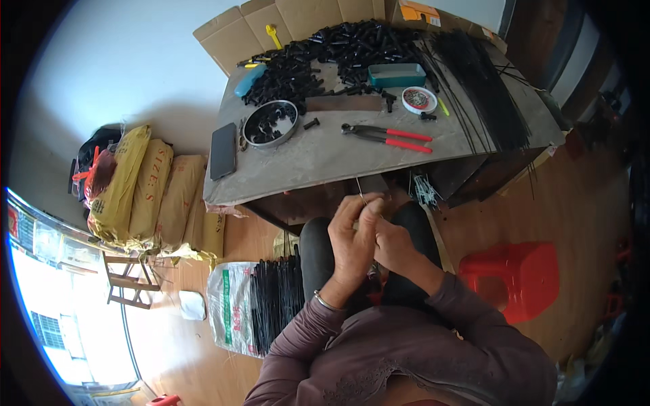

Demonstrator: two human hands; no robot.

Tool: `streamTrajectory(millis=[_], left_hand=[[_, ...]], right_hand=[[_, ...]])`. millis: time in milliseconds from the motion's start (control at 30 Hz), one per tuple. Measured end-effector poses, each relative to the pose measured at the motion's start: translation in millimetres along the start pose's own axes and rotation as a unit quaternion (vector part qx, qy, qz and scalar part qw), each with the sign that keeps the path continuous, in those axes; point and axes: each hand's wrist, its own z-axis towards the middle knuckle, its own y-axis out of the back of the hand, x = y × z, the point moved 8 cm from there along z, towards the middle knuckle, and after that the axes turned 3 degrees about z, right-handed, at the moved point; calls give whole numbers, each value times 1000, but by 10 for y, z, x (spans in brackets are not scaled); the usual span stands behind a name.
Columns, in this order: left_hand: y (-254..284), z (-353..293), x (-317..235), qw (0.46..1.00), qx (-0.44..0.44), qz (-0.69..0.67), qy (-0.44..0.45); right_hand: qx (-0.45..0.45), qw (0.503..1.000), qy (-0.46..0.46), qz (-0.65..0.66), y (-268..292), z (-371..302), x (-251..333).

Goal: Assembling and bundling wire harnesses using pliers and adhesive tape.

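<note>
My left hand (351, 238) and my right hand (398, 245) meet above my lap, just off the table's near edge, both with their fingers closed. A thin, light wire-like piece (359, 185) sticks up from the pinched fingertips; its lower part is hidden in them. I cannot tell how the grip is shared between the hands. Beyond them on the grey table (284, 162) lie pincers (406, 138) with red handles. A round metal tin (270, 141) of small black pieces stands at the left, with one loose black piece (311, 124) beside it.
Black pieces (352, 51) are heaped at the back, with long black rods (477, 88) at the right. A teal tray (397, 75), a small white dish (419, 101) and a phone (223, 151) stand around. A red stool (535, 277) is right; sacks (149, 179) are left.
</note>
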Motion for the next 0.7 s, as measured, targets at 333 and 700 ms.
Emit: streamTrajectory(millis=[333, 700], left_hand=[[370, 200, 195, 998, 12, -22, -51], [46, 180, 174, 911, 383, -147, 41]], right_hand=[[48, 916, -68, 392, 151, 328, 73], [256, 857, -54, 443, 213, 244, 300]])
